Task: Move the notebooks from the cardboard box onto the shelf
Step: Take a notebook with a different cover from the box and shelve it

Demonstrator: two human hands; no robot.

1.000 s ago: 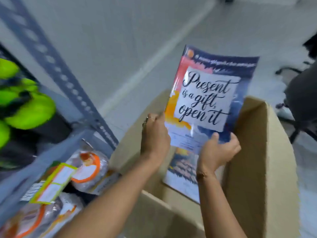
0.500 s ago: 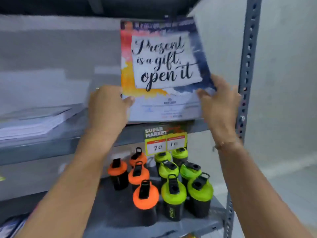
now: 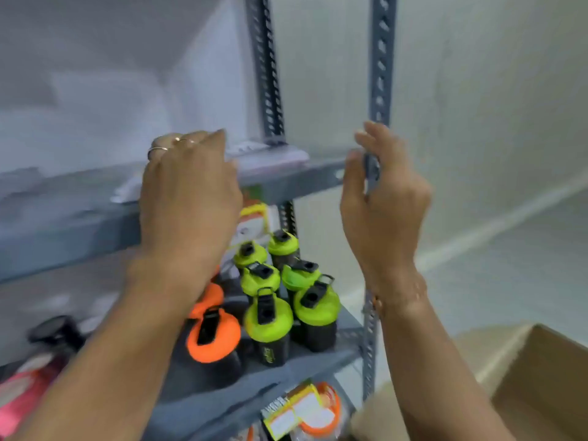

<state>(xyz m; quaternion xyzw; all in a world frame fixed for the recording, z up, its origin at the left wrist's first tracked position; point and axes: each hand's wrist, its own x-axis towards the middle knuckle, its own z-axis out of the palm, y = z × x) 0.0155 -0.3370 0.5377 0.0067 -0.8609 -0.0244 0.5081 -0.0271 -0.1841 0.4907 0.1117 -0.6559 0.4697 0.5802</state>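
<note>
Hovering in front of the grey metal shelf (image 3: 286, 181) at mid-frame, both hands are empty. The left hand (image 3: 187, 198) sits left of centre, palm away from the camera, fingers loosely together and reaching over the shelf's front lip, with rings on two fingers; it holds nothing. The right hand (image 3: 385, 202) is right of centre, fingers spread and slightly curled, open and apart from the shelf's front upright post (image 3: 380, 58), which shows between thumb and fingers. On the shelf board, just beyond the left fingertips, lies a flat pale stack that looks like the notebooks (image 3: 267, 154); blur hides their covers, so I cannot tell how many there are. Below, on the next shelf down at lower centre, stand shaker bottles with green lids (image 3: 269, 319) and orange lids (image 3: 213, 335), close together. A price label (image 3: 254, 218) hangs from the upper shelf's edge behind the left hand. The cardboard box (image 3: 541, 386) shows in the lower right corner of the frame, its flaps open; its inside is not visible.
</note>
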